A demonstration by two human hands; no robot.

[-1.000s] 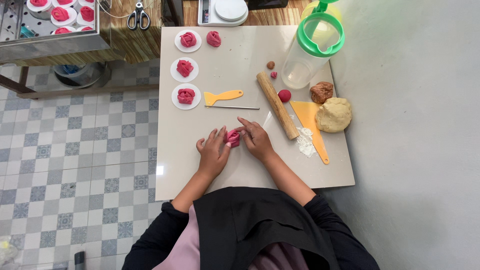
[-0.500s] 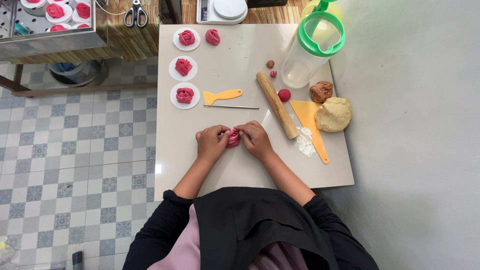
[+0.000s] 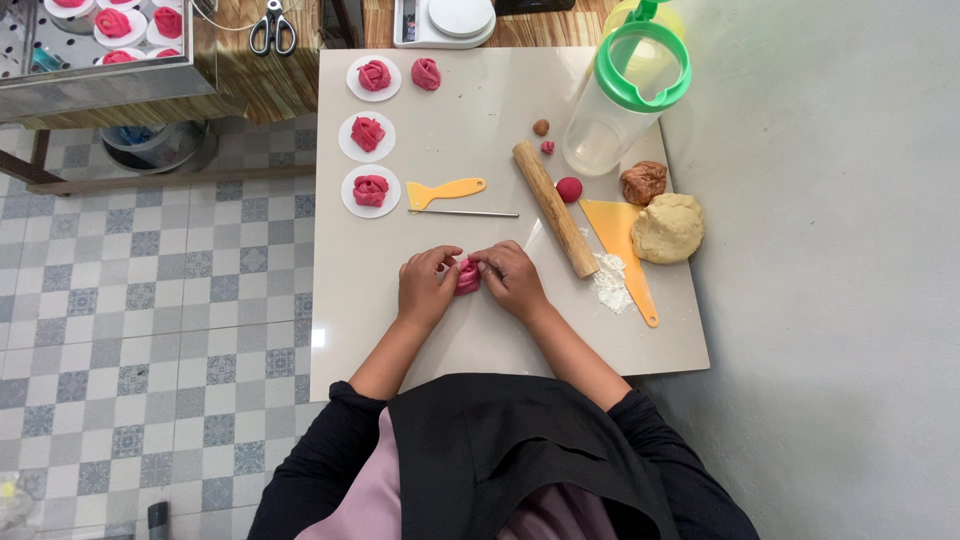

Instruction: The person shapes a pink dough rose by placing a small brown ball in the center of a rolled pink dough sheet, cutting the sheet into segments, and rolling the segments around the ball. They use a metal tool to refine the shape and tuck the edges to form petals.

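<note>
Both my hands meet over a small pink dough piece (image 3: 467, 276) on the beige table (image 3: 480, 340). My left hand (image 3: 425, 288) pinches its left side and my right hand (image 3: 510, 280) cups its right side, so most of the piece is hidden by fingers. Three finished pink dough roses (image 3: 370, 190) sit on white paper rounds along the table's left edge, and another rose (image 3: 426, 73) lies bare beside the far one.
A wooden rolling pin (image 3: 553, 207), yellow scraper (image 3: 446, 191), thin metal rod (image 3: 463, 212), orange scraper (image 3: 625, 250) with flour, pale dough ball (image 3: 667, 227), brown dough lump (image 3: 643, 182), small pink ball (image 3: 569, 189) and a green-lidded pitcher (image 3: 625, 95) lie beyond my hands. A steel tray (image 3: 100, 50) holds more roses.
My hands have stayed on the pink dough piece, closing a little more tightly around it. Nothing else on the table has moved.
</note>
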